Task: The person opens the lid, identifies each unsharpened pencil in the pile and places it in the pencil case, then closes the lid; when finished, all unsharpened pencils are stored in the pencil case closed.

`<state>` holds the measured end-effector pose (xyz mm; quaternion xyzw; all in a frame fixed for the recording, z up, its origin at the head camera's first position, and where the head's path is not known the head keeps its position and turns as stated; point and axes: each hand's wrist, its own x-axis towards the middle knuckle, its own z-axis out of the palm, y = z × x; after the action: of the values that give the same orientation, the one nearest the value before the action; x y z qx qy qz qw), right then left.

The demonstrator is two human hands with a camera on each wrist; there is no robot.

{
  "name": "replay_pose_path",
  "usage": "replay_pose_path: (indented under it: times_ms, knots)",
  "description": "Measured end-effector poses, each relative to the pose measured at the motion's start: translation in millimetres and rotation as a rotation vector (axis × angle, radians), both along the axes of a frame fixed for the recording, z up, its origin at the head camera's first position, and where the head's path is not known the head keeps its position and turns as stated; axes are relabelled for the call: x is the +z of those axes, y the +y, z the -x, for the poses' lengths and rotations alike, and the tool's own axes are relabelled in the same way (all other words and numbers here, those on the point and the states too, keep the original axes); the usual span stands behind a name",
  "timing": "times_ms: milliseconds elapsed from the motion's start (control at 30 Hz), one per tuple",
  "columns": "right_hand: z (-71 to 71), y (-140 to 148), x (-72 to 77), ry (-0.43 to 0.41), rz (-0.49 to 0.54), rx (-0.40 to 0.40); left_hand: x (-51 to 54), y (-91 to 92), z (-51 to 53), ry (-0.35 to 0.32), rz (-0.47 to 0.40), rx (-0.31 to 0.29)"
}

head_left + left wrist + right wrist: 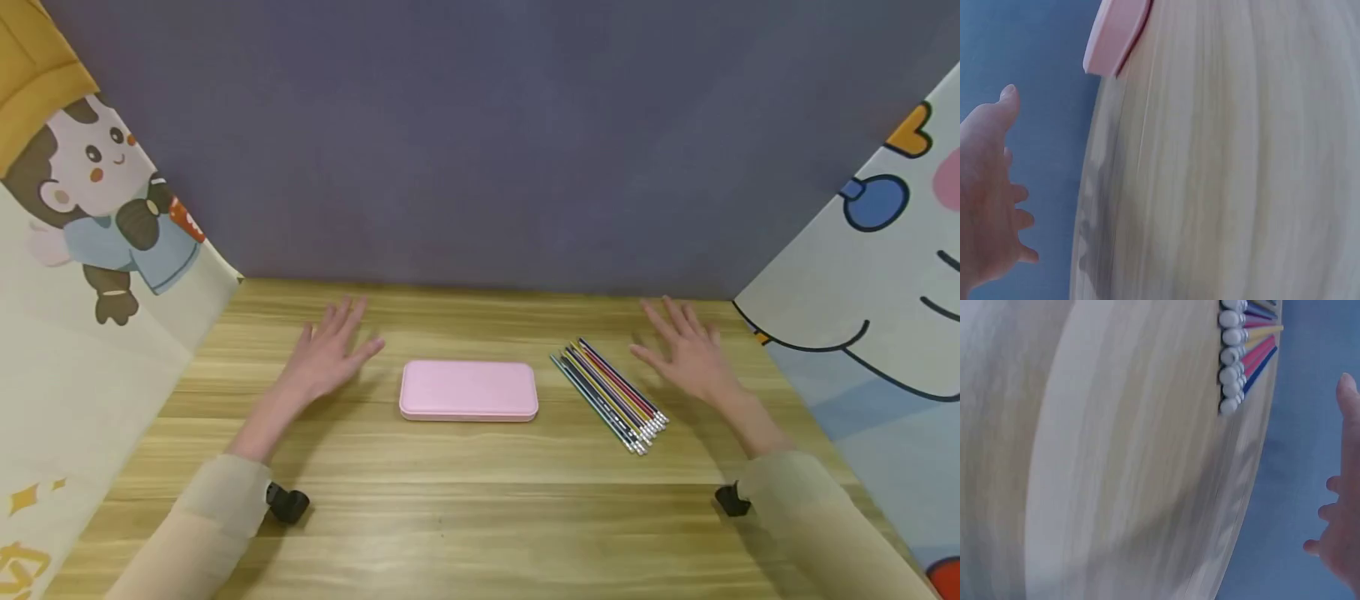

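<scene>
A closed pink case point(468, 390) with rounded corners lies flat near the middle of the table. To its right, several pencils point(611, 396) in mixed colours lie side by side at a slant, their white eraser ends toward the person. My left hand point(326, 354), fingers spread, hovers left of the case and holds nothing; one end of the case point(1116, 37) shows in the left wrist view. My right hand point(686, 354) is likewise spread and free, just right of the pencils. The eraser ends point(1230, 369) appear at the top of the right wrist view.
The wooden table point(450, 517) ends at a grey-blue panel point(480, 150) along the back. Side panels with cartoon prints, a child figure point(112, 192) on the left and a white character point(900, 292) on the right, flank it. Each wrist carries a small black camera point(287, 503).
</scene>
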<state>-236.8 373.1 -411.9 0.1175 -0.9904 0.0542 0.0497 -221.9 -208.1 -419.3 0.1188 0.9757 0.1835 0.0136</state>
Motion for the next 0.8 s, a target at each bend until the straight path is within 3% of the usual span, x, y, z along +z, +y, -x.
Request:
replay_pose_path:
  times_ms: [433,800]
  knots:
    - [-8.7,-44,-9.7,0.087,0.030,0.121,1.4,9.2,-9.1,-0.089,-0.165,-0.042]
    - [-15.7,-91,-4.2,0.110,0.030,0.243,-3.7,15.1,-15.2,-0.137,-0.291,-0.079]
